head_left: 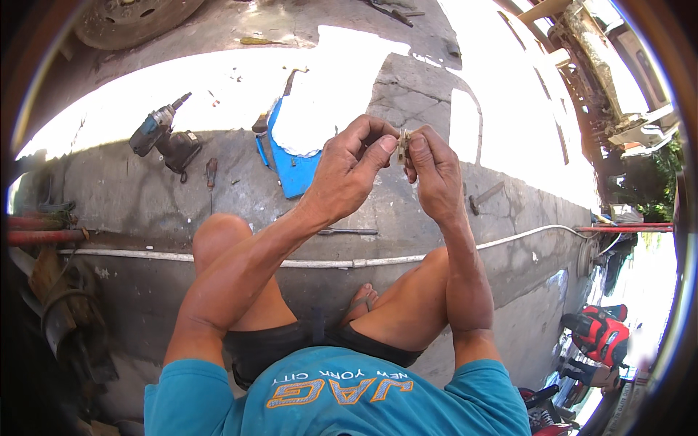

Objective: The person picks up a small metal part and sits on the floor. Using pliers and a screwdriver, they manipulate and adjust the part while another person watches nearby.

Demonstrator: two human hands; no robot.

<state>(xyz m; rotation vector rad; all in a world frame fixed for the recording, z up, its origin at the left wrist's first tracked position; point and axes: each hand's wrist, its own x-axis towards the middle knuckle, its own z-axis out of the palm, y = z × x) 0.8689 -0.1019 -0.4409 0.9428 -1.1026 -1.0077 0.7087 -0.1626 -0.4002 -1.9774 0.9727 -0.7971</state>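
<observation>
Both my hands are raised in front of me over the concrete floor, fingertips almost meeting. Between them sits a small dull-yellow metal piece, largely covered by fingers, so its exact kind does not show. My left hand pinches its left side between thumb and forefinger. On the other side, my right hand grips it with thumb and curled fingers. Just beyond my left wrist lies a blue sheet or tray, its upper part washed out by sunlight.
A cordless power tool and a screwdriver lie to the left. A thin metal rod and a long white pipe cross the floor before me. A wheel is far left; a red motorbike stands right.
</observation>
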